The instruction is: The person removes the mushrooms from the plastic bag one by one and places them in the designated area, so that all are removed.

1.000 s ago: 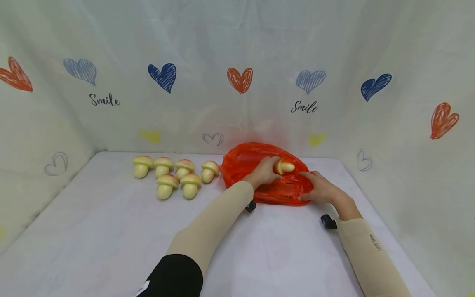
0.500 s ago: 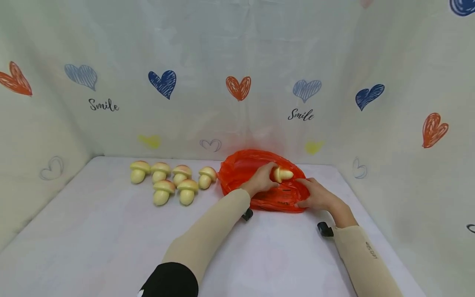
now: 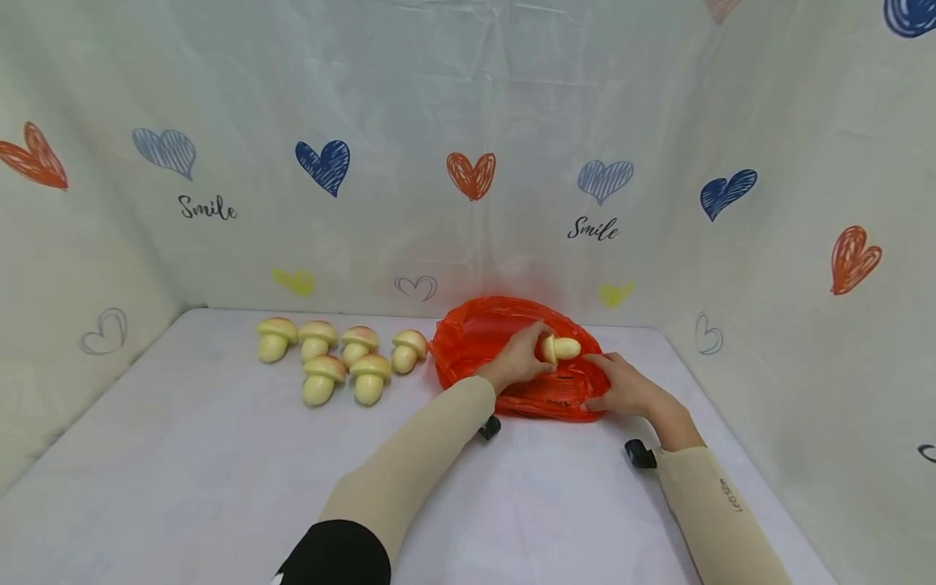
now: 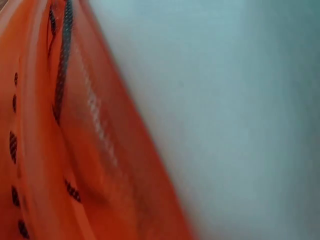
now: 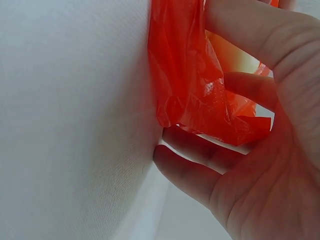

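My left hand (image 3: 521,357) reaches into the mouth of a red plastic bag (image 3: 468,329). It grips a toy mushroom (image 3: 565,349) by its cap, the pale stem pointing right. At the bag's right side, my right hand (image 3: 630,388) holds the rim. In the right wrist view the thumb of my right hand (image 5: 260,145) lies over the crumpled film (image 5: 187,75), with other fingers spread around its edge. Only the bag's side (image 4: 105,155) fills the left of the left wrist view; the left hand's fingers are hidden there.
Several more toy mushrooms (image 3: 319,380) stand in two rows left of the bag, the nearest one (image 3: 408,351) close to its left edge. A white cloth covers the table (image 3: 219,471). Behind it hangs a curtain (image 3: 395,97) printed with hearts.
The head view has tilted up a little, so everything sits slightly lower. Both hands stay at the bag; the held mushroom's stem has turned slightly.
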`<control>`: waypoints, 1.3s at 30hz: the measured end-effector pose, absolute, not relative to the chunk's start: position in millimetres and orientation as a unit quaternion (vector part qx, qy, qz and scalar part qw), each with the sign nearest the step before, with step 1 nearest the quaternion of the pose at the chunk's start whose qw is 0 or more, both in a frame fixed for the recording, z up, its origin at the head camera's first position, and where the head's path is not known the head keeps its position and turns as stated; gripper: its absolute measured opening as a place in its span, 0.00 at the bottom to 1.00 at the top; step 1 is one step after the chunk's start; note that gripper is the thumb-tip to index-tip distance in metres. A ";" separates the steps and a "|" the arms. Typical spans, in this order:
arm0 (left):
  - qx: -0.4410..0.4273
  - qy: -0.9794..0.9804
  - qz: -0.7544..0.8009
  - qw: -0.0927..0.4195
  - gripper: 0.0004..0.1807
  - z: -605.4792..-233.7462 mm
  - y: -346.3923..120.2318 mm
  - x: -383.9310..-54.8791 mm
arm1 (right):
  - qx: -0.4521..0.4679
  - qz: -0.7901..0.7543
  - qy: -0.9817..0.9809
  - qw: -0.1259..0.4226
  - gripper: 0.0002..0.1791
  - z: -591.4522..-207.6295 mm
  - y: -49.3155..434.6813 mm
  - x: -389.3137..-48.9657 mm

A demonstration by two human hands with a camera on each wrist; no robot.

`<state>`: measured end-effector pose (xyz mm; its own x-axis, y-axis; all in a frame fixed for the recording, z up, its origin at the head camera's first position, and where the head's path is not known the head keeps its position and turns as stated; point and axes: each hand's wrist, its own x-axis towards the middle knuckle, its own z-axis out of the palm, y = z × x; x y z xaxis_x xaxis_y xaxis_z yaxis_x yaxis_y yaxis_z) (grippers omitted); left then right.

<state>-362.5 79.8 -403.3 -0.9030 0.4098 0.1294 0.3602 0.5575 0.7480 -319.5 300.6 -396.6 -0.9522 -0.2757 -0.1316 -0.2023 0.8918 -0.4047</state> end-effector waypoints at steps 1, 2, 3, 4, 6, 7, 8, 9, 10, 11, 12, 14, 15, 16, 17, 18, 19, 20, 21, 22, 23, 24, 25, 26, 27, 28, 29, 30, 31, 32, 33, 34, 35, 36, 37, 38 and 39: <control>0.218 0.882 0.417 0.029 0.29 -403.1 80.3 -362.0 | -0.126 -0.197 0.968 0.093 0.50 -396.5 300.7 -319.4; 0.219 0.882 0.417 0.027 0.28 -402.7 80.8 -361.3 | -0.129 -0.198 0.967 0.091 0.50 -396.7 300.9 -319.5; 0.222 0.882 0.415 0.025 0.28 -402.4 81.3 -360.8 | -0.133 -0.199 0.967 0.089 0.49 -396.9 301.1 -319.6; 0.226 0.882 0.413 0.022 0.27 -402.0 81.7 -360.3 | -0.136 -0.199 0.967 0.087 0.49 -397.2 301.3 -319.7; 0.236 0.881 0.410 0.018 0.25 -401.7 82.1 -359.3 | -0.140 -0.199 0.966 0.083 0.49 -397.8 301.9 -320.1; 0.242 0.880 0.408 0.017 0.24 -402.0 82.2 -359.2 | -0.141 -0.199 0.966 0.082 0.49 -398.3 302.2 -320.5; 0.248 0.879 0.406 0.017 0.23 -402.4 82.4 -359.2 | -0.143 -0.199 0.966 0.081 0.49 -398.8 302.5 -320.9; 0.253 0.879 0.403 0.016 0.23 -403.0 82.3 -359.4 | -0.144 -0.198 0.966 0.081 0.48 -399.2 302.7 -321.0; 0.256 0.879 0.401 0.017 0.23 -403.4 81.7 -359.5 | -0.144 -0.197 0.966 0.080 0.48 -399.5 302.7 -321.2; 0.259 0.879 0.400 0.019 0.23 -403.7 81.2 -359.4 | -0.145 -0.197 0.966 0.080 0.48 -399.8 302.6 -321.4; 0.261 0.879 0.399 0.021 0.23 -404.0 80.8 -359.4 | -0.145 -0.197 0.966 0.080 0.48 -400.1 302.5 -321.5; 0.265 0.878 0.397 0.024 0.23 -403.8 79.7 -359.2 | -0.145 -0.196 0.966 0.080 0.48 -400.2 302.4 -321.7; 0.267 0.877 0.398 0.026 0.23 -403.3 79.0 -358.9 | -0.144 -0.196 0.967 0.081 0.48 -400.1 302.4 -321.6; 0.270 0.876 0.398 0.028 0.23 -403.0 78.5 -359.0 | -0.143 -0.196 0.967 0.081 0.48 -400.0 302.4 -321.5; 0.272 0.875 0.399 0.029 0.23 -402.6 78.0 -358.8 | -0.142 -0.196 0.967 0.082 0.48 -399.8 302.3 -321.3; 0.274 0.874 0.399 0.030 0.23 -402.4 77.4 -359.0 | -0.142 -0.195 0.967 0.082 0.48 -399.5 302.1 -321.2; 0.276 0.873 0.402 0.031 0.23 -402.0 76.8 -359.2 | -0.142 -0.195 0.967 0.082 0.48 -399.2 302.1 -321.0; 0.276 0.872 0.403 0.032 0.23 -402.0 76.3 -359.4 | -0.141 -0.195 0.967 0.082 0.48 -399.0 302.1 -320.8; 0.277 0.871 0.405 0.033 0.23 -402.1 75.9 -359.7 | -0.141 -0.195 0.967 0.082 0.48 -398.7 301.9 -320.7; 0.276 0.870 0.407 0.034 0.23 -402.2 75.4 -360.0 | -0.141 -0.196 0.967 0.082 0.47 -398.5 301.8 -320.5; 0.275 0.869 0.409 0.034 0.22 -402.3 74.9 -359.9 | -0.142 -0.197 0.967 0.082 0.47 -398.3 301.8 -320.5; 0.274 0.868 0.412 0.034 0.22 -402.6 74.3 -360.1 | -0.143 -0.197 0.966 0.082 0.47 -398.2 301.8 -320.5; 0.273 0.868 0.413 0.034 0.22 -402.6 73.7 -360.0 | -0.144 -0.197 0.966 0.082 0.47 -398.1 301.7 -320.7; 0.272 0.869 0.413 0.033 0.22 -402.8 73.2 -359.9 | -0.144 -0.198 0.966 0.082 0.47 -398.0 301.8 -320.7; 0.271 0.868 0.414 0.033 0.22 -402.9 72.6 -359.8 | -0.145 -0.197 0.966 0.082 0.47 -397.9 301.9 -320.7; 0.270 0.868 0.415 0.033 0.21 -402.9 71.9 -359.5 | -0.146 -0.197 0.966 0.082 0.47 -397.8 301.9 -320.7; 0.270 0.868 0.415 0.033 0.22 -403.0 71.3 -359.3 | -0.147 -0.197 0.966 0.082 0.47 -397.9 301.8 -320.8; 0.270 0.868 0.415 0.031 0.21 -403.1 70.7 -359.0 | -0.148 -0.196 0.966 0.082 0.47 -397.8 301.7 -320.8; 0.269 0.867 0.417 0.033 0.21 -402.8 70.2 -358.5 | -0.147 -0.197 0.966 0.082 0.47 -397.6 301.7 -320.5; 0.270 0.867 0.418 0.034 0.21 -402.8 69.8 -358.0 | -0.147 -0.197 0.966 0.082 0.47 -397.4 301.7 -320.3; 0.272 0.867 0.416 0.034 0.20 -402.7 69.5 -357.4 | -0.147 -0.197 0.966 0.082 0.47 -397.1 301.5 -320.1; 0.275 0.866 0.416 0.035 0.19 -402.5 69.3 -356.9 | -0.146 -0.197 0.966 0.083 0.47 -396.7 301.3 -319.9; 0.279 0.865 0.415 0.037 0.18 -402.4 69.2 -356.2 | -0.145 -0.198 0.966 0.083 0.47 -396.4 301.2 -319.8; 0.282 0.865 0.413 0.038 0.17 -401.9 69.1 -355.0 | -0.145 -0.198 0.966 0.084 0.47 -395.9 301.2 -319.5; 0.286 0.864 0.412 0.041 0.17 -401.4 68.9 -354.0 | -0.144 -0.197 0.966 0.084 0.47 -395.6 301.1 -319.5; 0.290 0.864 0.409 0.043 0.16 -400.8 68.8 -352.7 | -0.145 -0.197 0.966 0.084 0.47 -395.3 300.9 -319.6; 0.295 0.863 0.408 0.046 0.17 -399.9 68.6 -351.5 | -0.144 -0.197 0.966 0.084 0.47 -395.1 300.7 -319.8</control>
